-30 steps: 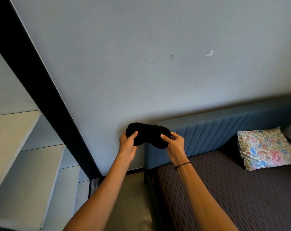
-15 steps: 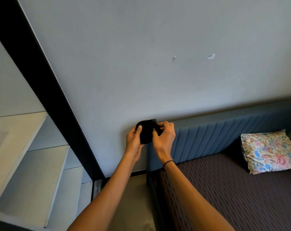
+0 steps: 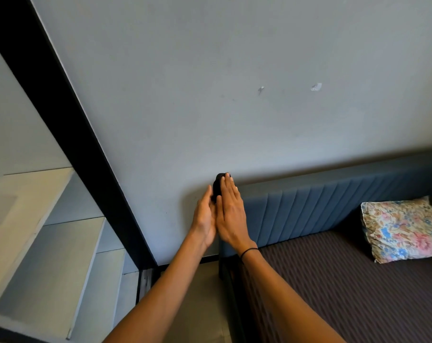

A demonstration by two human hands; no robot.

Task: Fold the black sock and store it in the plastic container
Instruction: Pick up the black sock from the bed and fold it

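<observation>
The black sock (image 3: 217, 186) is folded small and pressed between my two flat palms, held out in front of me at mid-frame. Only its top edge shows above the fingers. My left hand (image 3: 205, 219) lies against its left side, fingers straight. My right hand (image 3: 231, 214), with a thin black band on the wrist, covers its right side. No plastic container is in view.
A grey wall (image 3: 234, 95) fills the upper view. A bed with a dark striped cover (image 3: 346, 293), a blue padded headboard (image 3: 321, 206) and a floral pillow (image 3: 402, 229) lies at the right. White shelves (image 3: 49, 243) and a black frame (image 3: 69, 120) stand at the left.
The sock, stretched wide between both hands a second ago, was folded over, and my palms now press it flat between them. The view tilted slightly down.
</observation>
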